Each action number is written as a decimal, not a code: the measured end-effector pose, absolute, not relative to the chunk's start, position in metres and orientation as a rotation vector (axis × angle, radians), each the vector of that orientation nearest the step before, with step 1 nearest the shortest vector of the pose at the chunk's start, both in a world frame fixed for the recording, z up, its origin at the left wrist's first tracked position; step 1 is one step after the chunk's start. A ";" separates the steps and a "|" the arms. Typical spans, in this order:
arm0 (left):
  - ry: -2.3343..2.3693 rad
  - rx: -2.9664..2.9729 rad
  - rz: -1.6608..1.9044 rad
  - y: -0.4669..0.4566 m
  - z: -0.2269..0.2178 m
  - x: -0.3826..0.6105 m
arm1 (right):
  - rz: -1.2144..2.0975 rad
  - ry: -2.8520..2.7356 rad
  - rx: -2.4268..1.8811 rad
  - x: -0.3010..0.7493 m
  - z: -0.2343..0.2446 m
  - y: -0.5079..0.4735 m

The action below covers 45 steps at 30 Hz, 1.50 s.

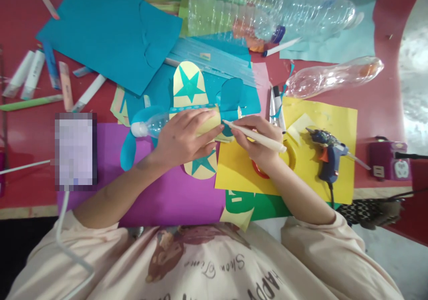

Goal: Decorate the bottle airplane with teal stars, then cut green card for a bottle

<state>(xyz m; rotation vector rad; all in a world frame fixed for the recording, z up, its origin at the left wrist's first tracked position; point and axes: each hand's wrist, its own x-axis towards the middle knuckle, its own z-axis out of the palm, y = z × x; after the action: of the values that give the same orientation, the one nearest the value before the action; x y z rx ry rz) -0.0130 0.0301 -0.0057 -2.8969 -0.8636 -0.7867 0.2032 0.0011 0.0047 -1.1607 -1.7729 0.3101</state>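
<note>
- left hand: its fingers are lying slightly apart over a paper-trimmed bottle, curving onto it and covering its middle.
- paper-trimmed bottle: is resting on its side in front of the person, mostly above purple paper, with star-marked yellow wings sticking out.
- right hand: is pinching a white pen; the tip is pointing at the bottle's blue tail end, contact i cannot tell.
- tape roll: is lying on yellow paper, partly hidden by the right hand.
- scissors: are lying just beyond the right hand.
- glue gun: is resting well to the right, on the yellow paper.
- clear bottles: are crowding the far side.
- blue sheet: is spreading across the far left.
- markers: are lying scattered below that sheet.
- purple box: is standing at far right.
</note>
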 end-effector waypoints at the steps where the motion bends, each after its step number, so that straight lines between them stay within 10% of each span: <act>1: -0.854 -2.889 -0.796 0.030 -0.006 -0.013 | 0.309 -1.775 -1.158 0.203 0.005 0.001; 45: -0.798 -2.816 -0.813 0.031 -0.005 -0.012 | 0.210 -1.642 -1.176 0.212 0.000 0.006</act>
<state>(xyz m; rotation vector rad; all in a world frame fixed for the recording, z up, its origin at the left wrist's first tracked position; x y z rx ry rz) -0.0123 0.0314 -0.0048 -2.8156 -0.7979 -0.8131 0.2125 0.0058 -0.0001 -1.1761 -1.6417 0.2098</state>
